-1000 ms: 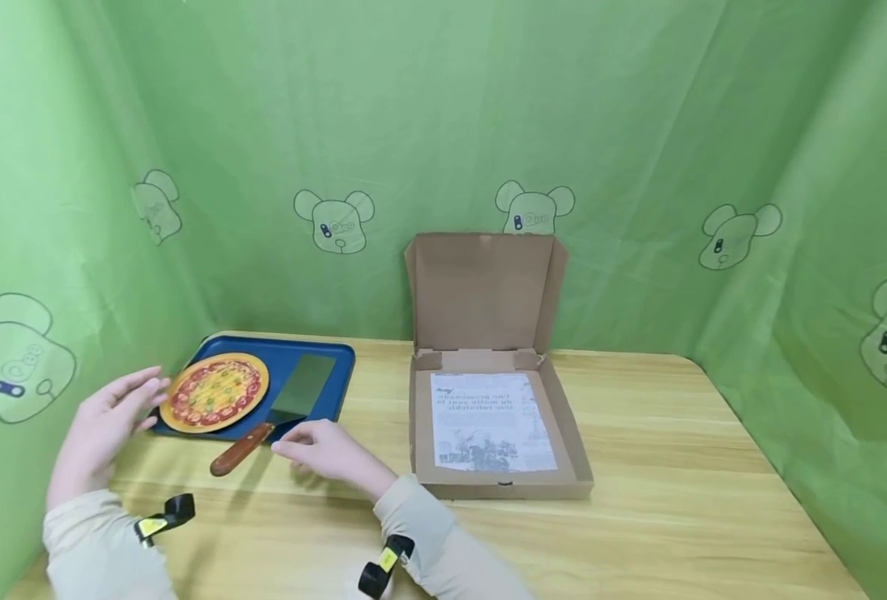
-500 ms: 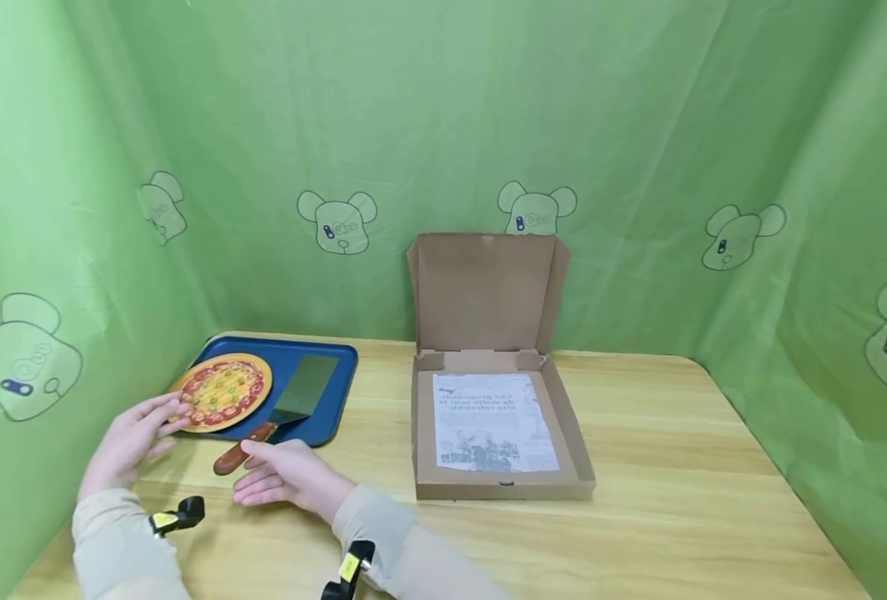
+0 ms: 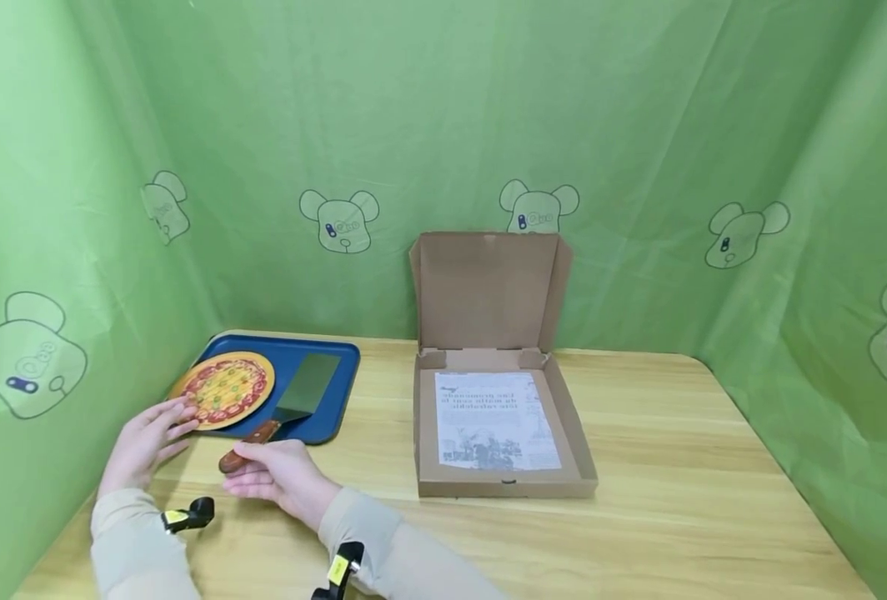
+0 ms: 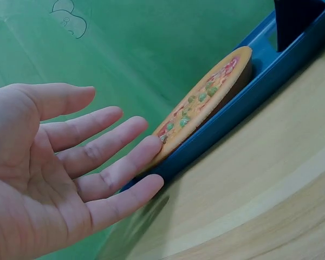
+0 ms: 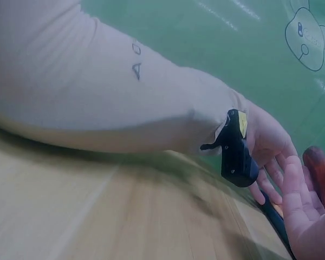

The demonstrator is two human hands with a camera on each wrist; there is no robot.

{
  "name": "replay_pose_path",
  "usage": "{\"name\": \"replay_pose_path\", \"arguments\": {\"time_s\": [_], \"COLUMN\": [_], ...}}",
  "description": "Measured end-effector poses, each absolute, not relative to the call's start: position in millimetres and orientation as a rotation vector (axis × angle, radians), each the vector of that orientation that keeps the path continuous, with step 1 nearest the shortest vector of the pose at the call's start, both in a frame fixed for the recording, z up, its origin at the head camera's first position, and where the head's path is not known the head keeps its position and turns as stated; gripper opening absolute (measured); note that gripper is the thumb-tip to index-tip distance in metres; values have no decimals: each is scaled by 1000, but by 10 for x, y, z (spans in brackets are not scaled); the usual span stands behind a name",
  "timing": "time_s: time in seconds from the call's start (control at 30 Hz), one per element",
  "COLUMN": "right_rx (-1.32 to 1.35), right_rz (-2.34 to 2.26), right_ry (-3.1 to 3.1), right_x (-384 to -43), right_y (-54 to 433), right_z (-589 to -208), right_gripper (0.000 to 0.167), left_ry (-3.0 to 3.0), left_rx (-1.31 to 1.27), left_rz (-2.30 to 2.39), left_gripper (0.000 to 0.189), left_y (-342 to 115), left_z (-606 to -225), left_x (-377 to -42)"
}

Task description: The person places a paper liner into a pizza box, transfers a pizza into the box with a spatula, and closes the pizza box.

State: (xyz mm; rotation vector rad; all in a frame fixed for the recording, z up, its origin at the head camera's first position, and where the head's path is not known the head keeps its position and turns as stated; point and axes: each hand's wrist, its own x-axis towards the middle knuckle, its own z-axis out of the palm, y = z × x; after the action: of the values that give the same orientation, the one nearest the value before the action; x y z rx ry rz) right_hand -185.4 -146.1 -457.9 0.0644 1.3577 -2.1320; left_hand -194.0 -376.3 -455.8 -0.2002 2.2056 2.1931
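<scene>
Pizza sits at the left end of the blue tray at the far left of the wooden table, its near edge riding up on the tray's rim. From my remote station I see my left hand laid flat beside it — fingers straight and slightly spread, one fingertip touching the pizza's rim, another against the tray's outer wall. A spatula lies next to the pizza, its metal blade flat on the tray and its wooden handle poking out over the near rim onto the table. My right hand is at that handle, palm turned up, fingers loosely extended; the right wrist view shows the handle lying against the fingertips, but I cannot tell whether they have closed on it. To the right, well apart from the tray, an open pizza box stands with its lid upright and a printed sheet lining its base. Green cloth with bear drawings hangs all round.
</scene>
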Motion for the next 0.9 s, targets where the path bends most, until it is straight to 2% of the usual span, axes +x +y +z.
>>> {"name": "replay_pose_path", "arguments": {"time_s": [0.1,0.23,0.53,0.63,0.7,0.83,0.9], "right_rx": [72,58,5,-10,-21,-41,-47], "right_rz": [-2157,-2163,-2137,-2120,-2108,-2084,-2074], "right_ry": [1332,1326,1335,1335,1333,1335,1340], "right_x": [-1857,-1864,-1900,-1915,-1927,-1943,-1949], "right_y": [-1440,-1388,-1201,-1132,-1087,-1011,-980], "right_z": [-4577,-4585,-4601,-4596,-4593,-4586,-4572], "right_gripper": [15,14,14,13,13,15,15], "left_ry": [2219,2208,2166,2149,2145,2145,2162], "left_rx": [-202,-215,-235,-232,-219,-200,-197], "left_rz": [2195,2233,2321,2357,2375,2379,2356], "left_gripper": [17,15,48,52,49,27,22], "left_y": [-3754,-3739,-3683,-3661,-3644,-3605,-3580], "left_z": [-4551,-4524,-4460,-4436,-4423,-4414,-4410], "left_x": [-1947,-1965,-1994,-2011,-2022,-2038,-2046]}}
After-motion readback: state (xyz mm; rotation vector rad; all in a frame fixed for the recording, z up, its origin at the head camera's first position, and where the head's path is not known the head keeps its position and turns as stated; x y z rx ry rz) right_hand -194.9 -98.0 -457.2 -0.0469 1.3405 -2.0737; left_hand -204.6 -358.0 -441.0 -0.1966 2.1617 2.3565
